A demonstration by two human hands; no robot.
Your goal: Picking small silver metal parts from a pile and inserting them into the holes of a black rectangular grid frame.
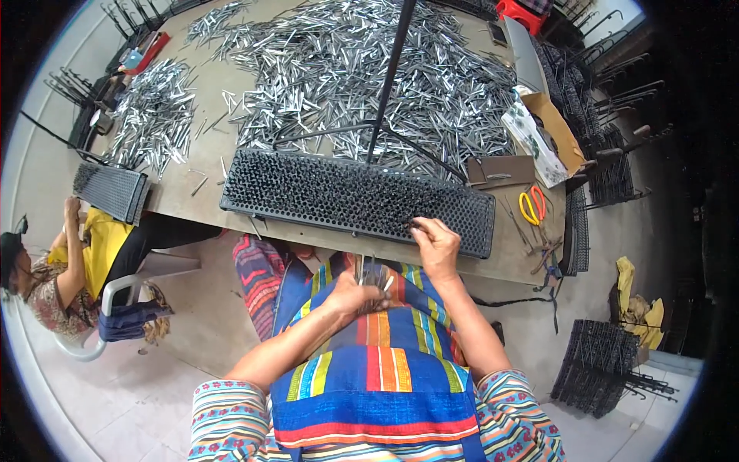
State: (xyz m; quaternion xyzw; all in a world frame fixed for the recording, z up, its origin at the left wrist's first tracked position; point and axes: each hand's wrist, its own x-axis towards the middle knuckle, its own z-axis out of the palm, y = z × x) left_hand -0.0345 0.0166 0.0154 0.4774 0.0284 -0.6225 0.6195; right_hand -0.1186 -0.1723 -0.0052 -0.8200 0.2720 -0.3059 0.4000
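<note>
A long black rack (369, 202) full of small round holes lies along the near edge of the table. Many of its holes hold dark pieces, mostly toward the left and middle. Over its right half, my right hand (437, 248) is pinched, fingertips at the holes; what they hold, if anything, is too small to make out. My left hand (356, 296) is closed around a bunch of thin metal strips (375, 276), in front of the apron and below the table edge. A large heap of similar silver strips (331, 85) spreads behind the rack.
A black metal stand (389, 73) rises behind the rack. To the right lie scissors (531, 206), pliers (545, 252), a flat brown box (500, 171) and an open carton (556, 132). At left, a seated person (65, 285) handles another black rack (112, 191).
</note>
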